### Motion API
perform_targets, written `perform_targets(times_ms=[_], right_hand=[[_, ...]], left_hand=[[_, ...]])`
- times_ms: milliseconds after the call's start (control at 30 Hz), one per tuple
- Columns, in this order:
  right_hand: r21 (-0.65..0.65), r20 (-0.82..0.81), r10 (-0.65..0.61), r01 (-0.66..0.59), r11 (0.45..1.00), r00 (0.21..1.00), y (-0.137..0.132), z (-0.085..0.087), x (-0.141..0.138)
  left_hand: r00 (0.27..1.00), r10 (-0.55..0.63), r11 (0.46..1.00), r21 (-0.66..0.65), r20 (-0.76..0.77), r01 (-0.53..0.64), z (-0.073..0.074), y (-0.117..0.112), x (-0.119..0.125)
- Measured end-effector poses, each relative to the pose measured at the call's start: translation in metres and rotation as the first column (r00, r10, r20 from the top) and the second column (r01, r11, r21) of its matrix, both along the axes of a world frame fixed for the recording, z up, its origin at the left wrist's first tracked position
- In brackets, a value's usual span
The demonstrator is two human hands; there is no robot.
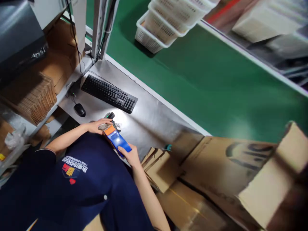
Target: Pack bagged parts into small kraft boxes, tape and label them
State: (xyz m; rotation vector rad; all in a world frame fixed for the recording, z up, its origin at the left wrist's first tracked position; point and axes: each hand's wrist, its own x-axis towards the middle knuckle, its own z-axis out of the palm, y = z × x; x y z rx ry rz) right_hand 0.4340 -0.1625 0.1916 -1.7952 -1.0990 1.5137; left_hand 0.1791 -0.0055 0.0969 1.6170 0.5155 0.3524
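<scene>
A slim blue and orange box [117, 140] is held at a slant in front of my body, close over the metal table's near edge. My right hand [130, 156] grips its blue lower end, thumb across the top face. At the orange end my left hand [97, 125] is closed around the corner, fingers bent over the far side. A small greyish piece shows under those fingers; I cannot make out what it is. Just beyond the left fingertips lies a dark handheld scanner [111, 115] with a green strip, partly hidden by the hand and the box.
A black keyboard [109, 93] and a mouse [79, 110] sit on the metal table [149, 118]. Flattened cartons [40, 99] are stacked at left. Cardboard boxes [211, 166] crowd the right side. White baskets [166, 24] stand on the green floor beyond.
</scene>
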Motion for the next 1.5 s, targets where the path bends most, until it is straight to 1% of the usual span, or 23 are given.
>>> perform_targets(times_ms=[33, 67, 133, 200, 300, 400, 467, 500, 533, 600, 667, 700, 733, 800, 867, 933, 1033, 1100, 1200, 1333, 1433, 1500], right_hand=[[-0.016, -0.023, -0.004, 0.003, 1.000, 1.000, 0.003, 0.002, -0.002], [-0.037, -0.051, -0.010, 0.008, 0.999, 0.999, 0.005, 0.005, -0.004], [-0.075, -0.104, -0.014, 0.006, 0.997, 0.994, 0.009, 0.012, -0.005], [-0.100, -0.128, -0.009, -0.004, 0.995, 0.992, 0.006, 0.019, -0.001], [-0.140, -0.106, -0.037, 0.022, 0.990, 0.994, -0.017, 0.020, 0.017], [-0.181, -0.096, -0.097, 0.079, 0.980, 0.991, -0.050, 0.010, 0.038], [-0.168, -0.114, -0.117, 0.097, 0.981, 0.987, -0.065, 0.000, 0.048], [-0.151, -0.127, -0.114, 0.094, 0.984, 0.985, -0.069, -0.005, 0.051], [-0.130, -0.144, -0.104, 0.085, 0.988, 0.984, -0.069, -0.009, 0.054], [-0.094, -0.176, -0.075, 0.059, 0.994, 0.982, -0.064, -0.016, 0.055], [-0.064, -0.199, -0.046, 0.034, 0.997, 0.979, -0.054, -0.022, 0.054], [-0.052, -0.212, -0.028, 0.017, 0.999, 0.977, -0.050, -0.025, 0.053], [-0.040, -0.226, -0.008, -0.002, 0.999, 0.974, -0.046, -0.027, 0.053], [-0.011, -0.253, 0.049, -0.053, 0.999, 0.966, -0.044, -0.031, 0.056], [0.011, -0.261, 0.107, -0.107, 0.994, 0.960, -0.050, -0.034, 0.066], [0.001, -0.248, 0.136, -0.141, 0.990, 0.959, -0.064, -0.036, 0.082], [-0.048, -0.217, 0.137, -0.151, 0.987, 0.966, -0.084, -0.039, 0.103], [-0.065, -0.168, 0.121, -0.134, 0.989, 0.978, -0.088, -0.040, 0.108], [-0.093, -0.100, 0.089, -0.099, 0.991, 0.991, -0.081, -0.042, 0.103], [-0.144, -0.131, 0.061, -0.080, 0.986, 0.989, -0.063, -0.043, 0.097], [-0.176, -0.127, 0.039, -0.061, 0.983, 0.991, -0.050, -0.041, 0.096], [-0.212, -0.075, 0.062, -0.077, 0.974, 0.995, -0.039, -0.036, 0.094]], left_hand=[[0.998, -0.056, 0.995, 0.074, -0.037, 0.059, 0.002, 0.008, 0.003], [0.993, -0.092, 0.988, 0.119, -0.078, 0.100, 0.004, 0.014, 0.007], [0.980, -0.128, 0.976, 0.157, -0.152, 0.151, 0.007, 0.023, 0.012], [0.966, -0.136, 0.968, 0.177, -0.219, 0.176, 0.011, 0.027, 0.013], [0.940, -0.121, 0.959, 0.208, -0.320, 0.194, 0.018, 0.032, 0.008], [0.898, -0.102, 0.941, 0.250, -0.428, 0.226, 0.030, 0.036, 0.003], [0.865, -0.076, 0.903, 0.333, -0.497, 0.271, 0.041, 0.033, 0.002], [0.850, -0.053, 0.865, 0.401, -0.525, 0.301, 0.047, 0.028, 0.002], [0.836, -0.025, 0.811, 0.478, -0.547, 0.337, 0.053, 0.021, 0.003], [0.815, 0.028, 0.669, 0.617, -0.579, 0.415, 0.063, 0.001, 0.008], [0.791, 0.035, 0.534, 0.680, -0.611, 0.502, 0.067, -0.021, 0.015], [0.777, 0.023, 0.484, 0.687, -0.629, 0.542, 0.067, -0.031, 0.018], [0.763, 0.014, 0.446, 0.687, -0.647, 0.574, 0.065, -0.039, 0.022], [0.739, 0.016, 0.398, 0.682, -0.673, 0.613, 0.062, -0.047, 0.026], [0.731, 0.033, 0.373, 0.687, -0.682, 0.624, 0.060, -0.047, 0.027], [0.732, 0.036, 0.357, 0.693, -0.681, 0.627, 0.060, -0.044, 0.025], [0.733, 0.015, 0.338, 0.693, -0.680, 0.636, 0.065, -0.042, 0.023], [0.734, 0.013, 0.330, 0.696, -0.679, 0.638, 0.067, -0.044, 0.022], [0.725, 0.034, 0.323, 0.694, -0.687, 0.643, 0.068, -0.047, 0.023], [0.687, 0.006, 0.305, 0.656, -0.726, 0.690, 0.073, -0.046, 0.026], [0.660, -0.002, 0.291, 0.631, -0.751, 0.719, 0.082, -0.046, 0.036], [0.633, 0.016, 0.304, 0.607, -0.774, 0.734, 0.087, -0.047, 0.047]])
